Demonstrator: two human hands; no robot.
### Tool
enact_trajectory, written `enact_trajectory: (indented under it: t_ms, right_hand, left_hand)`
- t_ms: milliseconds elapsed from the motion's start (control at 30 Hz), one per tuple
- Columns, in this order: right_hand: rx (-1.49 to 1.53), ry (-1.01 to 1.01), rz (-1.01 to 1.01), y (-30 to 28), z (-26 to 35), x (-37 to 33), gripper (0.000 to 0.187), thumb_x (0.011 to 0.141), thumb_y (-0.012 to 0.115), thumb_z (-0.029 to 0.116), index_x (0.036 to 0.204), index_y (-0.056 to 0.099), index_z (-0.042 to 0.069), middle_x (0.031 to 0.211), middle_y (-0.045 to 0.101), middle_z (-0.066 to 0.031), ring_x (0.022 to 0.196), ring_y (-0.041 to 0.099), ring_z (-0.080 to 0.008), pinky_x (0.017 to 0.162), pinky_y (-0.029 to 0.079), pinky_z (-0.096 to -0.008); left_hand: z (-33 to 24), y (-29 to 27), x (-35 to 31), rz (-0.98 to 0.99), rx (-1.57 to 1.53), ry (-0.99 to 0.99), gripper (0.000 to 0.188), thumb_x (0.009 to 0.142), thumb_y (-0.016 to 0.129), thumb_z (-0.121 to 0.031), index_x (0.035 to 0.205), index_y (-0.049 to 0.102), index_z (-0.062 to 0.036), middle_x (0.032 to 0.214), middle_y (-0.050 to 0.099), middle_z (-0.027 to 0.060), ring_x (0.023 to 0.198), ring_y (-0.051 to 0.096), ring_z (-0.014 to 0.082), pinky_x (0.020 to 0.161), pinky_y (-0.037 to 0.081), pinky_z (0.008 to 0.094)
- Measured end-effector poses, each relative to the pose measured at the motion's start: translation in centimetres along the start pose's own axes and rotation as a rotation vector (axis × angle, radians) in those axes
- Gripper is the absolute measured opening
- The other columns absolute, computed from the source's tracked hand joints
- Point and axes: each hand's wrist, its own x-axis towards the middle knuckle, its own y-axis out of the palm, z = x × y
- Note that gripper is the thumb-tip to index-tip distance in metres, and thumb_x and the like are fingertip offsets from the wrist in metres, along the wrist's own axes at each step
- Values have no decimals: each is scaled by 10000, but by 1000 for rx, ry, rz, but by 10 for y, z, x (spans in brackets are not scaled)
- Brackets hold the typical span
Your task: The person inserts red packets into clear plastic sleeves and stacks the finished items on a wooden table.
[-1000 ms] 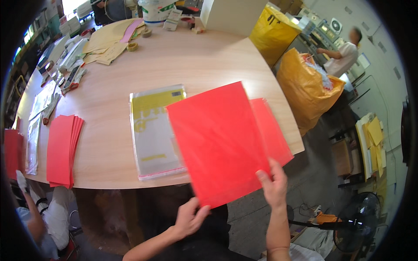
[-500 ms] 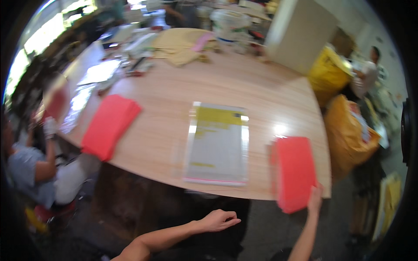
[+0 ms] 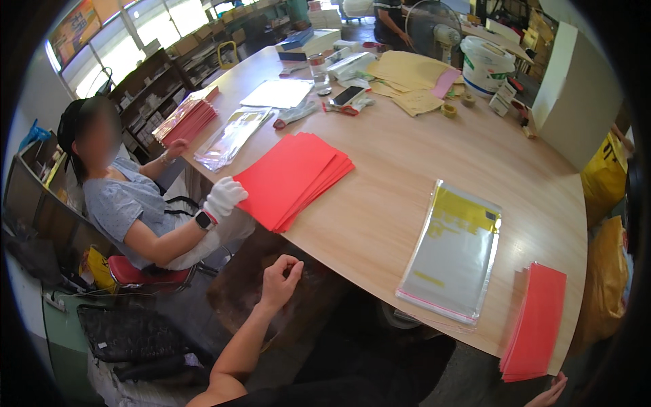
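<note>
Cluttered workshop all round, with a big wooden table (image 3: 420, 169) filling most of my view. My left hand (image 3: 280, 279) hangs below the table edge, off the surface, fingers loosely curled and holding nothing. My right hand (image 3: 553, 392) only just shows at the bottom rim, fingertips up and empty, right beneath a stack of red sheets (image 3: 537, 320) lying at the table's near right corner and overhanging its edge. Just left of that stack lies a pile of clear plastic bags (image 3: 453, 251) with yellow print at the top. Further left, a second, fanned stack of red paper (image 3: 293, 178) sits by the far edge, where a seated person's white-gloved hand (image 3: 224, 197) rests on it. Beyond them lie envelopes (image 3: 407, 74), a phone (image 3: 347, 95) and a white bucket (image 3: 485, 64).
</note>
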Motion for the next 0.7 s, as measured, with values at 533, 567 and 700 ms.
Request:
enact_trajectory:
  t_ms: [533, 567, 700]
  right_hand:
    - [21, 5, 472, 49, 161, -108, 332, 1033, 487, 186, 928, 710, -37, 872, 704, -117, 750, 640, -212, 698, 520, -311]
    - [60, 21, 482, 51, 160, -111, 321, 1029, 494, 181, 933, 711, -36, 872, 705, -115, 751, 638, -210, 700, 521, -312]
    - [30, 5, 540, 56, 160, -114, 319, 1030, 495, 179, 934, 711, -36, 886, 710, -114, 762, 640, -209, 702, 521, -312]
  left_hand:
    - [2, -57, 111, 65, 716, 472, 301, 776, 768, -148, 1043, 665, -52, 1102, 661, 73, 1049, 621, 305, 912, 490, 416]
    - [2, -56, 112, 75, 709, 458, 296, 769, 772, -149, 1030, 671, -52, 1086, 667, 68, 1037, 627, 300, 901, 495, 412]
    - [-1, -58, 120, 52, 617, 412, 241, 753, 798, -163, 952, 704, -65, 981, 694, 68, 918, 671, 269, 807, 531, 376]
